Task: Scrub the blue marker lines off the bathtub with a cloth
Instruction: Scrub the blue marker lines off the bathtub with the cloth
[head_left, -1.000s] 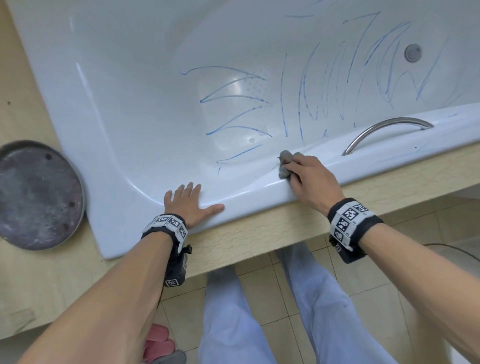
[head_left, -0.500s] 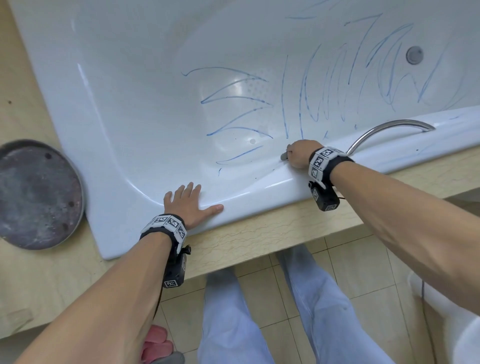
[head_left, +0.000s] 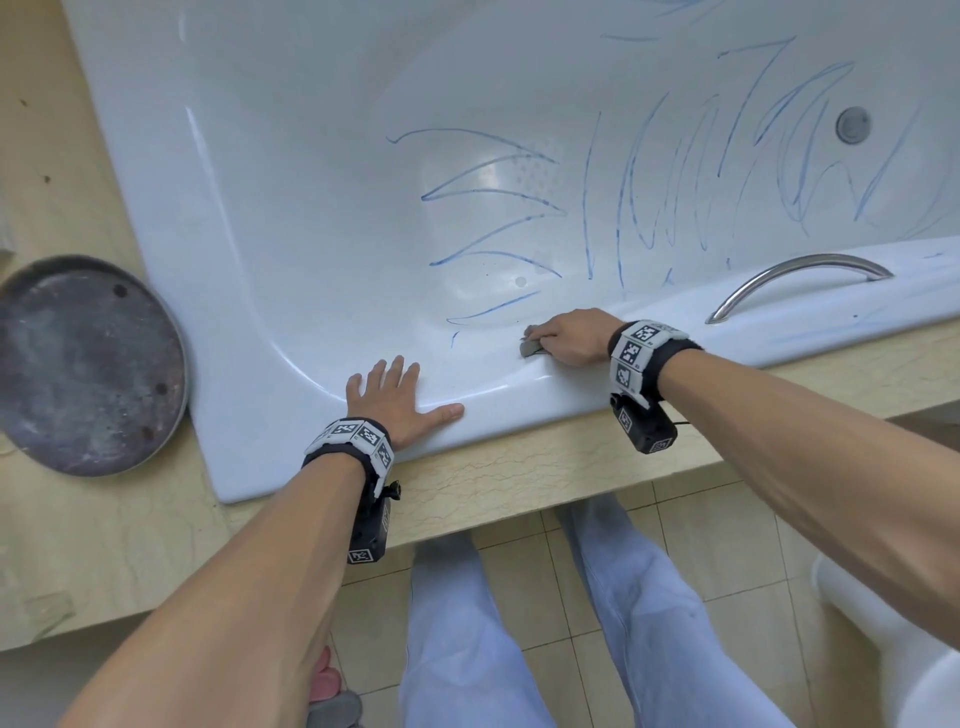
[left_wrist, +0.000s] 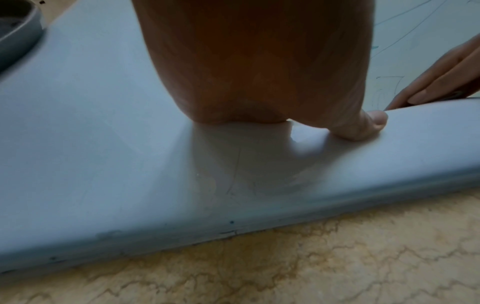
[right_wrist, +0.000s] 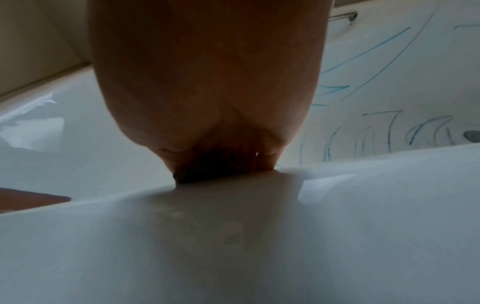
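Observation:
A white bathtub (head_left: 291, 218) fills the upper head view, its floor and far wall covered with blue marker lines (head_left: 483, 208). My right hand (head_left: 563, 336) grips a small grey cloth (head_left: 531, 347) against the inner slope of the near rim, just right of a short blue stroke (head_left: 493, 309). The cloth is mostly hidden under the fingers. My left hand (head_left: 397, 397) lies flat on the near rim with fingers spread, holding nothing. In the left wrist view its thumb (left_wrist: 369, 125) presses the rim (left_wrist: 103, 144). The right wrist view shows only the palm (right_wrist: 207, 82) on the tub.
A curved metal grab handle (head_left: 800, 275) is fixed to the rim right of my right hand. The drain (head_left: 853, 124) sits far right. A round dark metal pan (head_left: 83, 364) rests on the beige ledge (head_left: 519, 478) left of the tub. Legs and tiled floor lie below.
My right hand has slid the cloth left and slightly down along the inner rim, away from the handle, with the forearm swinging in over the ledge. The left hand has stayed put.

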